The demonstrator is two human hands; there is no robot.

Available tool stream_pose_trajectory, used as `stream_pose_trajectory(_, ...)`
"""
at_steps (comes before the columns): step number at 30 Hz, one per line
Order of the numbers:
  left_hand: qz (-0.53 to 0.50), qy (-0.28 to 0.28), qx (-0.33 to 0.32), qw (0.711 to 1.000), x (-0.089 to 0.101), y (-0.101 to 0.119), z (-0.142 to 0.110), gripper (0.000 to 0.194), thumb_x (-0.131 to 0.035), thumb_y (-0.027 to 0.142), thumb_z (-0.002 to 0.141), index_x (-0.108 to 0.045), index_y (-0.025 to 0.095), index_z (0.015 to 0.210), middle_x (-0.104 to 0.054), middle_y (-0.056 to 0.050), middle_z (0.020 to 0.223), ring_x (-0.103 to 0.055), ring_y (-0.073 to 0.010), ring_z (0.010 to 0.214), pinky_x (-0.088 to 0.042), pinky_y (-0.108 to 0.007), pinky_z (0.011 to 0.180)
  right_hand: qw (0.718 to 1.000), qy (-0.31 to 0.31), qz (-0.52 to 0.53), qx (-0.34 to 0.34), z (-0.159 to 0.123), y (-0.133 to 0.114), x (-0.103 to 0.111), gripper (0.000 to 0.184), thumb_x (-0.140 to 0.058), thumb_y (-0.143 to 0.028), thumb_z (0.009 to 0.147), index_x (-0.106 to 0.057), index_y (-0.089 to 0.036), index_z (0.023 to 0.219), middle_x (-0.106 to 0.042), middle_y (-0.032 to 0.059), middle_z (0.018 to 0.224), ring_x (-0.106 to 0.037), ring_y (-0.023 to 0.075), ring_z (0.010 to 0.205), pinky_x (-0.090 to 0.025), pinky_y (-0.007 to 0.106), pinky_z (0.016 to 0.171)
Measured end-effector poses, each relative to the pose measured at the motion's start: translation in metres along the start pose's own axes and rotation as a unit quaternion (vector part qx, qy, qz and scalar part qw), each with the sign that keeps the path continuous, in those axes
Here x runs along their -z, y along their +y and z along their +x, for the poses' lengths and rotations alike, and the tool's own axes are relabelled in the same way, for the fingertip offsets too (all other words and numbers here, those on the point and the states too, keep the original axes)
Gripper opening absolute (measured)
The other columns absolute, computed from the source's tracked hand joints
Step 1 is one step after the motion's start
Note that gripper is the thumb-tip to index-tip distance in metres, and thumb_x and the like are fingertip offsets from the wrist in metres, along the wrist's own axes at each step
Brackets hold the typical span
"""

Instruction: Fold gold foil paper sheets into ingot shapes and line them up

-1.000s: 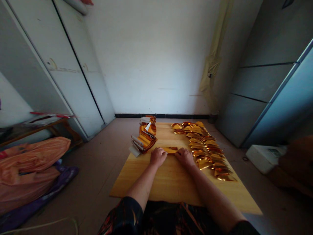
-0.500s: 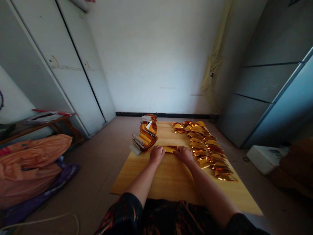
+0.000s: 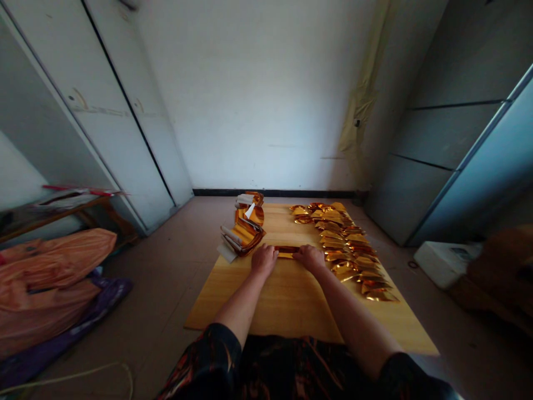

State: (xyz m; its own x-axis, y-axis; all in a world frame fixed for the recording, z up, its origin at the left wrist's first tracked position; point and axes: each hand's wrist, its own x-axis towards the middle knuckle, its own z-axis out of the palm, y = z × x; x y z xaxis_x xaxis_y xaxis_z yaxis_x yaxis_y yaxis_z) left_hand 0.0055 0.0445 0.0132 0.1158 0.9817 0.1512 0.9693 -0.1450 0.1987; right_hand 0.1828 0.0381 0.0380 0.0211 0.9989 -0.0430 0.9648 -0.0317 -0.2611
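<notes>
A person, seen from their own head, works with both bare hands on a light wooden board (image 3: 291,300) standing in front of a pale wall (image 3: 258,122). Take the narrow strip of gold foil (image 3: 287,255) between the hands as the clock's centre; it lies crosswise on the board's middle area. The left hand (image 3: 264,260), at nine o'clock, grasps one end of the strip, and the right hand (image 3: 310,257), at three, grasps the other, fingers curled in on both; the fingertips are small and partly hidden, so how tightly they pinch is hard to tell. At ten o'clock, near the left hand, sits a loose, curling stack of gold sheets (image 3: 246,232). Folded gold pieces (image 3: 332,235) sweep in overlapping rows from one to four o'clock, the closest just beside the right hand. Off the board, an orange bag (image 3: 50,255) slumps at nine, and a white box (image 3: 440,262) rests at three.
</notes>
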Motion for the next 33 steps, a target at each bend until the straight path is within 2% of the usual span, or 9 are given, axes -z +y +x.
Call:
stream_pose_trajectory(12,0.026,-0.030,0.013,0.999,0.005,0.006,0.005,0.032,-0.043,0.037,0.090,-0.068,0.018,0.097,-0.066,-0.011,0.102,-0.062,-0.0215,0.092,-0.047,-0.030,0.077,0.999,-0.001,-0.009,-0.037,0.004,-0.002,-0.004,0.033,-0.057,-0.047,0.078,-0.069,-0.022,0.096,-0.069,0.0094,0.104,-0.063,0.0244,0.098,-0.043,0.032,0.078)
stream_pose_trajectory(23,0.040,-0.016,0.023,0.999,0.004,0.011,0.003,0.029,-0.046,0.034,0.087,-0.068,0.017,0.097,-0.065,-0.011,0.103,-0.062,-0.0233,0.094,-0.048,-0.031,0.076,0.999,-0.018,-0.013,-0.050,0.003,-0.007,0.004,0.033,-0.058,-0.045,0.076,-0.070,-0.022,0.097,-0.069,0.0113,0.105,-0.063,0.0254,0.098,-0.045,0.033,0.077)
stream_pose_trajectory(27,0.040,-0.004,0.032,0.999,0.001,0.012,0.000,0.026,-0.047,0.032,0.088,-0.064,0.018,0.100,-0.063,-0.011,0.102,-0.060,-0.0227,0.095,-0.046,-0.032,0.078,0.998,-0.002,-0.006,-0.061,0.002,-0.004,0.001,0.037,-0.061,-0.047,0.074,-0.067,-0.020,0.099,-0.066,0.0114,0.107,-0.062,0.0242,0.095,-0.044,0.031,0.074)
stream_pose_trajectory(30,0.044,0.018,0.027,0.998,0.002,0.013,-0.003,0.025,-0.049,0.033,0.087,-0.060,0.019,0.105,-0.062,-0.010,0.102,-0.058,-0.0230,0.098,-0.045,-0.032,0.079,0.999,0.040,0.000,-0.037,0.000,-0.001,-0.005,0.032,-0.059,-0.041,0.077,-0.063,-0.021,0.102,-0.064,0.0087,0.106,-0.062,0.0200,0.089,-0.042,0.027,0.070)
stream_pose_trajectory(33,0.064,0.031,-0.014,0.997,0.003,0.016,-0.003,0.021,-0.044,0.025,0.090,-0.059,0.020,0.104,-0.061,-0.008,0.102,-0.056,-0.0222,0.099,-0.043,-0.032,0.082,0.997,0.065,0.001,0.029,-0.003,0.000,-0.014,0.021,-0.051,-0.030,0.084,-0.062,-0.022,0.099,-0.063,0.0058,0.103,-0.062,0.0159,0.085,-0.040,0.024,0.068)
